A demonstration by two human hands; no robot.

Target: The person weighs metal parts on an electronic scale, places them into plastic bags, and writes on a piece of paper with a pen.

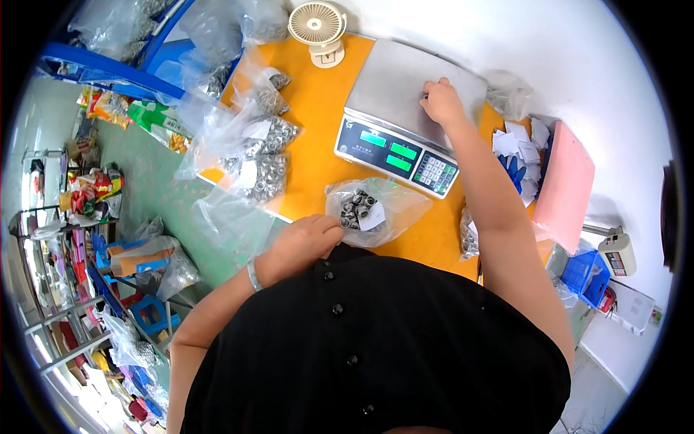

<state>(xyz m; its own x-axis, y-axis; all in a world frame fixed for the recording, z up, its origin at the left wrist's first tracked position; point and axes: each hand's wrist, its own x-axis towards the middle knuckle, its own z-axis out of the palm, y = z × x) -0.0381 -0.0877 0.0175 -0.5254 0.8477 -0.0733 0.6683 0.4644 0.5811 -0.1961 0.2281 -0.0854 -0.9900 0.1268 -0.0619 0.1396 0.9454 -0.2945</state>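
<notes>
My right hand (442,101) is over the steel pan (394,76) of a digital weighing scale, its fingers pinched together. A small dark bit shows at the fingertips, too small to name. Below the pan, the scale's front panel (396,158) has green lit displays and a keypad. My left hand (312,237) rests curled at the table's near edge, against my black shirt; what its fingers hold, if anything, is hidden. Just right of it lies an open clear plastic bag (401,210) with several ring-shaped metal parts (354,208) and a white paper slip (373,217) inside.
Filled clear bags of metal parts (269,173) line the table's left side. A small cream fan (318,29) stands at the back. On the right are paper slips (517,145), a pink box-like panel (567,188) and another small bag (468,235). Blue racking (108,69) stands far left.
</notes>
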